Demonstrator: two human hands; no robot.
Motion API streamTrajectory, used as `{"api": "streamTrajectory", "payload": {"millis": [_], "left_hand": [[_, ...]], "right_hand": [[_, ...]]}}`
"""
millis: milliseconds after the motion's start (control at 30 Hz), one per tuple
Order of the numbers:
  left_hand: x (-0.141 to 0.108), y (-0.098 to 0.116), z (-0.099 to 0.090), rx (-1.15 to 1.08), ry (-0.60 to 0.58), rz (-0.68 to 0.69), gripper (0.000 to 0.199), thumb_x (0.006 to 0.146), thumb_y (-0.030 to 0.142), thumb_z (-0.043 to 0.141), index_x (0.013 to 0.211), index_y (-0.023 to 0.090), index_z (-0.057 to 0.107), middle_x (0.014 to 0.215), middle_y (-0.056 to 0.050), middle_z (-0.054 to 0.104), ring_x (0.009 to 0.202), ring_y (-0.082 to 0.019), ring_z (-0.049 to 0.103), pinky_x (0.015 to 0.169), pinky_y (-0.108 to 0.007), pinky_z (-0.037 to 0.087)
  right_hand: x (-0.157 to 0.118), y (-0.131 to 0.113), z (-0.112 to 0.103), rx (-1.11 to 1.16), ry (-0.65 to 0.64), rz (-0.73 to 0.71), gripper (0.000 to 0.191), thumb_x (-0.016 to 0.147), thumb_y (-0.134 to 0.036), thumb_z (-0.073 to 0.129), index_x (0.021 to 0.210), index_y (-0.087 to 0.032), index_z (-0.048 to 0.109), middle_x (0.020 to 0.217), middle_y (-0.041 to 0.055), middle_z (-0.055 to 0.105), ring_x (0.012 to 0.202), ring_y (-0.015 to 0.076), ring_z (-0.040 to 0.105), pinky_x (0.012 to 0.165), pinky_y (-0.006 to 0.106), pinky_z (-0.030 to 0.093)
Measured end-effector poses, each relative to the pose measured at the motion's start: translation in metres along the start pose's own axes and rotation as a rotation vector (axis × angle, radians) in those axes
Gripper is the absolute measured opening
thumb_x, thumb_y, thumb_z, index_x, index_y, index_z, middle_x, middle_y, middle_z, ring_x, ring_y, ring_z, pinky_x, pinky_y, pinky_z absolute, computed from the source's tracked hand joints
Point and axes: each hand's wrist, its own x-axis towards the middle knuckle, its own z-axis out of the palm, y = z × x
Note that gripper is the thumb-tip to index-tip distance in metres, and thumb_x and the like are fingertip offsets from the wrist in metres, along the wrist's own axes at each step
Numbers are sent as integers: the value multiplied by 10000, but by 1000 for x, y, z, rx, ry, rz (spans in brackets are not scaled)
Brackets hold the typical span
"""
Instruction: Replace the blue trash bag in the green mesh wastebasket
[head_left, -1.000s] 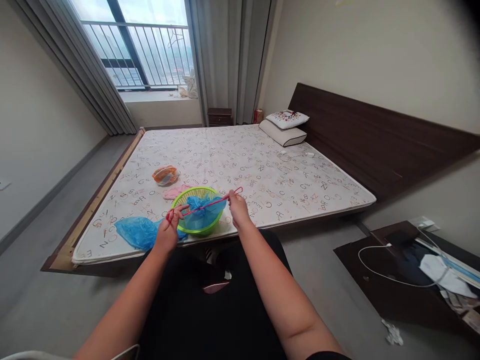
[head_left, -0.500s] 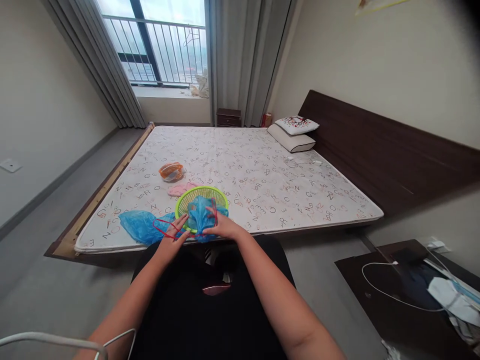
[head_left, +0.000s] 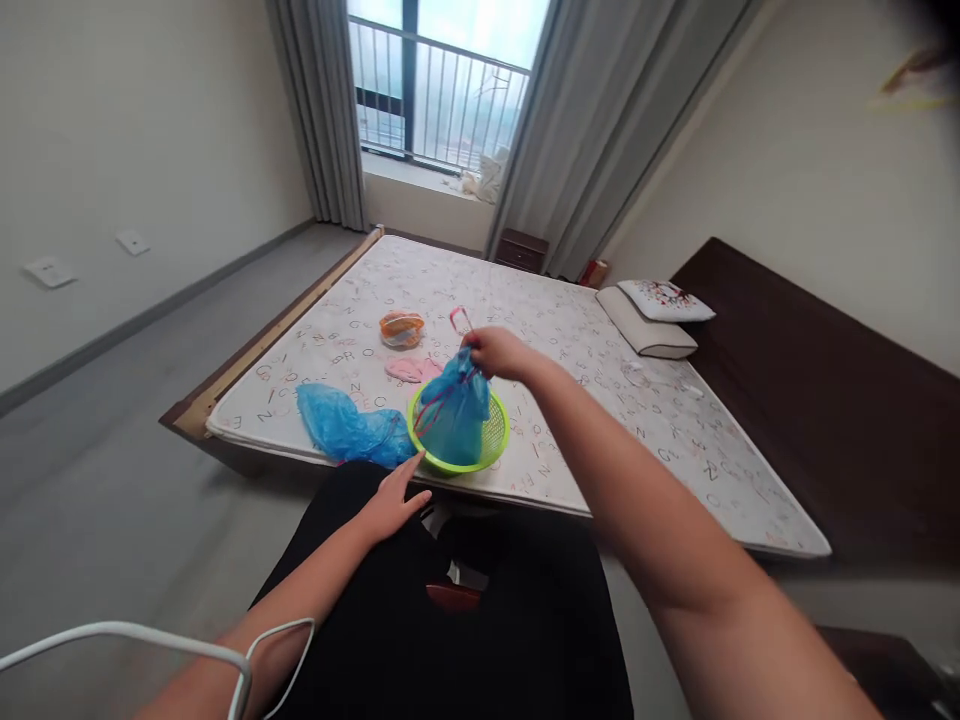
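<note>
- Right hand (head_left: 499,352): grip closed, pinching a red cord (head_left: 442,394) and the gathered neck of a blue bag, above the basket; a loop of the cord (head_left: 460,320) sticks up at 11 o'clock from the hand.
- Blue bag (head_left: 454,415): plastic, drawn up by the cord, its lower part down in the basket.
- Basket (head_left: 496,440): round, lime-green plastic, on the mattress near its near edge.
- Left hand (head_left: 394,503): grip open, fingers spread, holding nothing; fingertips just beside the basket rim, at its 8 o'clock.
- Second blue bag (head_left: 341,428): crumpled plastic, on the mattress at the basket's 9 o'clock, almost touching it.
- Pink cloth (head_left: 411,369): flat on the mattress, at the basket's 11 o'clock.
- Orange-and-white bundle (head_left: 401,329): beyond the pink cloth, at 12 o'clock from it; kind cannot be told.
- Mattress (head_left: 600,450): letter-printed, low on a wooden frame.
- Pillows (head_left: 645,335): two, stacked, at the basket's 2 o'clock.
- White cable (head_left: 112,632): across the lower left of the view, over the left forearm.
</note>
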Motion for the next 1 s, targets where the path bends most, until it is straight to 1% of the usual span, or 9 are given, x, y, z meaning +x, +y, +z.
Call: {"api": "streamTrajectory", "payload": {"millis": [100,233,367,467,567,700,800,900,1000], "left_hand": [[-2,-3,1,-52,14,-21,743,966,515,509,1611,229,278,1640,-135,331,1516,-283,308,1250,-482,238],[-6,-6,3,-85,9,-34,737,950,441,552,1611,264,280,1674,-114,253,1550,-288,223,1256,-503,221],[-7,-4,3,-111,5,-50,763,924,376,588,1613,293,271,1688,-100,213,1557,-299,195,1253,-522,224],[-9,-1,0,-122,-2,-53,781,900,335,608,1609,302,281,1685,-102,220,1552,-302,213,1247,-517,240],[-11,3,-3,-128,-9,-68,785,885,314,616,1603,293,300,1676,-116,244,1540,-307,252,1242,-502,259],[-14,8,-7,-152,-3,-72,741,906,350,596,1592,260,332,1647,-141,306,1499,-307,347,1225,-475,301],[-15,7,-7,-207,13,-48,673,957,429,532,1577,230,363,1602,-139,391,1469,-288,400,1219,-445,319],[-15,3,-6,-259,12,-43,639,983,481,487,1568,249,376,1570,-120,439,1443,-280,434,1203,-444,344],[-15,0,-6,-297,14,-40,619,987,500,483,1556,275,392,1545,-105,472,1426,-273,454,1194,-441,353]], "right_hand": [[33,-40,-40,-2,-28,28,189,843,8,535,856,-112,680,550,-15,595,465,91,548,579,259,481],[66,-87,-78,192,-12,6,103,935,-108,576,881,-75,657,618,-12,614,565,65,603,673,280,533],[92,-131,-101,343,87,-87,80,905,-193,691,941,-150,633,728,0,674,720,128,675,777,348,586],[118,-152,-109,411,223,-164,131,865,-245,746,905,-234,622,746,-13,678,790,176,693,799,394,619],[153,-155,-111,449,250,-240,191,822,-256,788,837,-282,600,722,-23,663,766,184,694,739,387,644],[201,-148,-115,461,115,-374,161,859,-212,729,871,-272,580,685,-43,637,671,162,697,687,366,645],[228,-140,-113,466,157,-413,153,856,-221,718,884,-288,584,702,-47,648,641,172,703,638,375,644],[239,-130,-92,491,241,-400,174,820,-234,744,867,-296,589,730,-32,653,667,197,710,659,420,650],[232,-114,-44,437,270,-217,129,834,-269,708,886,-264,591,757,-6,651,724,207,715,723,459,635]]}}
